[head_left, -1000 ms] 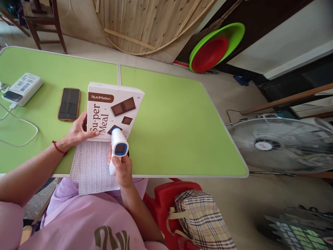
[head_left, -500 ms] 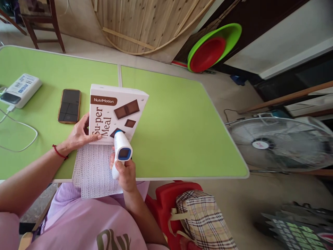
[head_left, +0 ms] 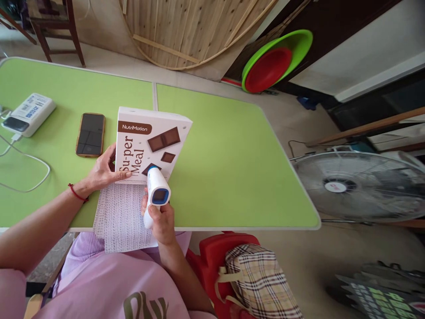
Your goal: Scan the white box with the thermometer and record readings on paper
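Note:
My left hand [head_left: 106, 170] grips the lower left edge of a white box [head_left: 139, 148] printed "NutriMotion Su-per Meal" with chocolate pieces, thumb on its front. The box stands upright on the green table. In my right hand [head_left: 163, 221] is a white and blue infrared thermometer [head_left: 157, 188], my fingers wrapped round its handle. Its nose is close to the lower part of the box front; whether they touch I cannot tell. The small screen faces me and looks dark. Below the box, sheets of handwritten paper [head_left: 122, 217] hang over the table's near edge.
A smartphone [head_left: 90, 134] and a white power bank [head_left: 31, 115] with a cable lie on the left of the green table [head_left: 232, 173]. Right of it stands a fan [head_left: 338, 186]. A red chair [head_left: 210, 248] with a plaid bag [head_left: 259, 274] is at the near side.
The whole view has shifted very slightly. My hands, the box and the thermometer keep the same places relative to each other.

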The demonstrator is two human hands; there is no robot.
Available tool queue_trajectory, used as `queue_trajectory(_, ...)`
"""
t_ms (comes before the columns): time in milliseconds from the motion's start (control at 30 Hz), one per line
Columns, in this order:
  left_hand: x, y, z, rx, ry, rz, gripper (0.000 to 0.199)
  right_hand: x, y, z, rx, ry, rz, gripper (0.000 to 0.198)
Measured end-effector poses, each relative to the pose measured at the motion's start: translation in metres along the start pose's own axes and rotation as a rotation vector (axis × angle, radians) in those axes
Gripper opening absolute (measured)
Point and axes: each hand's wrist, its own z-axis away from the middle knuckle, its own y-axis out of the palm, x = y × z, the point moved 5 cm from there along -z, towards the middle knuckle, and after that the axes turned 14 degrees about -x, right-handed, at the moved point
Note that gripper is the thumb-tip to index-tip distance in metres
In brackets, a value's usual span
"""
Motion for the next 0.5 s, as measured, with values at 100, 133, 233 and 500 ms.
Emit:
queue_trajectory(100, -0.0016, -0.0001, 0.0000, -0.001, 0.005, -0.002, 0.079, -0.0025, -0.0021, -0.0001, -0.005, -0.008, 0.012, 0.040)
queue_trajectory(133, -0.0024, 0.0001, -0.0001, 0.002, 0.002, 0.000, 0.079, -0.0033, -0.0027, -0.0003, -0.006, -0.011, 0.017, 0.040)
queue_trajectory(233, -0.0053, 0.0010, -0.0006, 0.007, -0.003, 0.012, 0.080, -0.0052, -0.0036, -0.0007, -0.004, -0.021, 0.022, 0.040)
queue_trajectory(500, -0.0053, 0.0005, -0.0016, 0.006, -0.006, 0.005, 0.079, -0.0089, -0.0042, -0.0013, 0.006, -0.023, 0.009, 0.039)
